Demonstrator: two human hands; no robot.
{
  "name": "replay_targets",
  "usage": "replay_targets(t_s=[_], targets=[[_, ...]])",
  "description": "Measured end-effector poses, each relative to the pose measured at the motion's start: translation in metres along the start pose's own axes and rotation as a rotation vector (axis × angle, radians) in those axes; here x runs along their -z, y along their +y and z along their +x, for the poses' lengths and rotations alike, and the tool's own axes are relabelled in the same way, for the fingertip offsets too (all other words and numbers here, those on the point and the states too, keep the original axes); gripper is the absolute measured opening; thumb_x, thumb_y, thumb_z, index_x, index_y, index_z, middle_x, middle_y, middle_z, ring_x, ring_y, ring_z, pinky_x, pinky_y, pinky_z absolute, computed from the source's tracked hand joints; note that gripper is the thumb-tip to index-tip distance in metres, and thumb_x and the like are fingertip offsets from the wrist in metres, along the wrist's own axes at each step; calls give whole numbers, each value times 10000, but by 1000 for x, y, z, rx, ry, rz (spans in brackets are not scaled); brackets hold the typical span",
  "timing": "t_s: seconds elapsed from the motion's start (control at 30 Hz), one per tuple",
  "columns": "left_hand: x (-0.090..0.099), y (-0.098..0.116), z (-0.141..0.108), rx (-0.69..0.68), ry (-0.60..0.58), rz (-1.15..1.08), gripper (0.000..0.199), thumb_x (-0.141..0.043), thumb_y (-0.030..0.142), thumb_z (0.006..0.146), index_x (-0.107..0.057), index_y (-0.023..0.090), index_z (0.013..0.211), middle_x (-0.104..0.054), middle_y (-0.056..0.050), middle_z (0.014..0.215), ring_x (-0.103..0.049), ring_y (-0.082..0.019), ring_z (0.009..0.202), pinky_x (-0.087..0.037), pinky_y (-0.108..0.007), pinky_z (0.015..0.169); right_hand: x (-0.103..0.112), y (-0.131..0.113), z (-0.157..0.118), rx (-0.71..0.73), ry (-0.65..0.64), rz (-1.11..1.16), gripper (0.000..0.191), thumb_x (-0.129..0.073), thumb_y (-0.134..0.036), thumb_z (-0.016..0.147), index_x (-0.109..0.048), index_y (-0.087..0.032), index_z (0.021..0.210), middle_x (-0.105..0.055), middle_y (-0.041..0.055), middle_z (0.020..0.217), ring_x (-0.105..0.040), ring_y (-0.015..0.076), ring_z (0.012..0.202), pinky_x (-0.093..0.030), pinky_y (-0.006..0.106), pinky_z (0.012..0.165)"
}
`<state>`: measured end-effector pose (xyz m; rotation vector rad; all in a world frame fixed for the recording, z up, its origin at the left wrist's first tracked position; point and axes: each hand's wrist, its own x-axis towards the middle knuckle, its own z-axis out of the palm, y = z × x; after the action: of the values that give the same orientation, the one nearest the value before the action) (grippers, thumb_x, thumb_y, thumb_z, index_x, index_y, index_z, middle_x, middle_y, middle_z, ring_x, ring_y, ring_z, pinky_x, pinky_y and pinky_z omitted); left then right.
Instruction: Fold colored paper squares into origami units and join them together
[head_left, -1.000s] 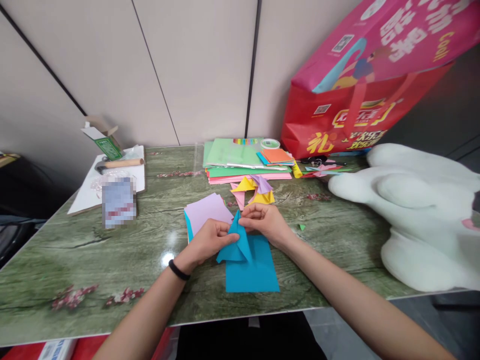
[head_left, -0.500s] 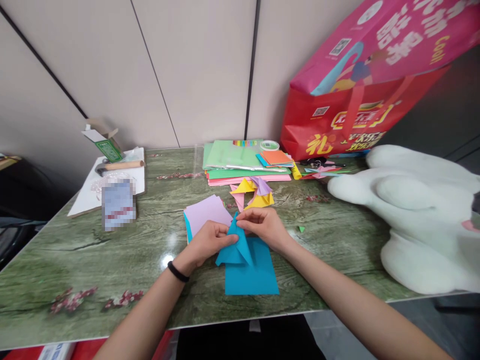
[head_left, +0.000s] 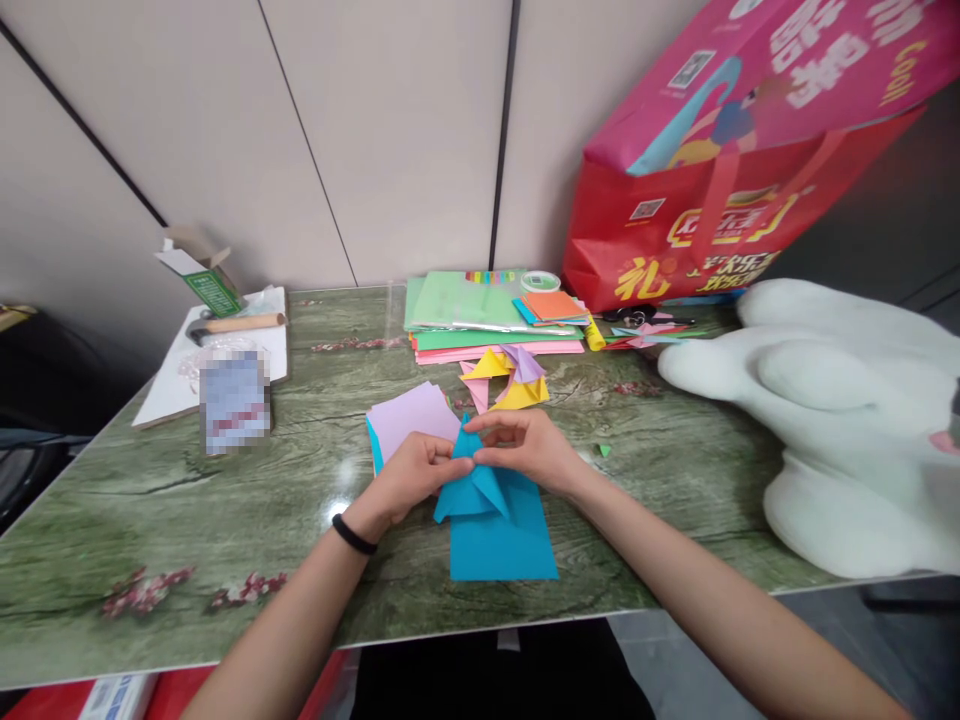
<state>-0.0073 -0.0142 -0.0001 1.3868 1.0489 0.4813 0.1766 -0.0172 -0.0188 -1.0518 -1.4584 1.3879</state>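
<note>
Between my two hands is a folded piece of blue paper (head_left: pixel 471 490), its narrow point up and two flaps spread at the bottom. My left hand (head_left: pixel 418 472) pinches its left side, thumb on the front. My right hand (head_left: pixel 529 450) grips it near the upper right, thumb and fingertips closed on the edge. Beneath it a flat blue sheet (head_left: pixel 506 550) lies on the table. Just behind my left hand sits a stack of square paper (head_left: pixel 414 420), lilac on top. Beyond my hands rests a ring of folded paper pieces (head_left: pixel 525 394) in yellow, pink and lilac.
Packs of coloured paper (head_left: pixel 450 305) lie against the wall, with a yellow glue stick (head_left: pixel 594 334) beside them. A white plush toy (head_left: pixel 840 430) fills the right side, below large gift bags (head_left: pixel 675 235). Leftward, a hammer (head_left: pixel 244 323) lies on a white board (head_left: pixel 161 390).
My right thumb has slid down the blue paper to meet my left thumb. The folded paper has shifted slightly and its lower flaps sit a little differently. The camera view has tilted slightly.
</note>
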Motion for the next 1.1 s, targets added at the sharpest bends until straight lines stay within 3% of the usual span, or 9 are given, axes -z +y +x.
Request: replay_targets(t_s=[0.4,0.7,1.1], targets=[[2,0,0,35,-54,-60,368,-710,450,613,-549,120,587,-427,65,455,-293,-42,416,-215,-186,414,-3,-1,-1,14,24,10,323,-768,-251,586,-704,-211,899,-691,22,820,-603,142,677,-490,281,636],[2,1,0,54,-57,-63,367,-711,434,620,-521,124,567,-432,68,450,-306,-40,415,-225,-180,413,-4,4,1,-18,7,74,331,-782,-245,563,-696,-197,879,-680,12,763,-604,130,653,-485,275,645],[2,1,1,91,-61,-98,378,-752,440,564,-574,107,592,-469,53,460,-343,-43,415,-246,-182,421,-5,4,1,10,45,-7,286,-763,-223,563,-693,-178,837,-683,18,754,-593,128,647,-490,269,640]])
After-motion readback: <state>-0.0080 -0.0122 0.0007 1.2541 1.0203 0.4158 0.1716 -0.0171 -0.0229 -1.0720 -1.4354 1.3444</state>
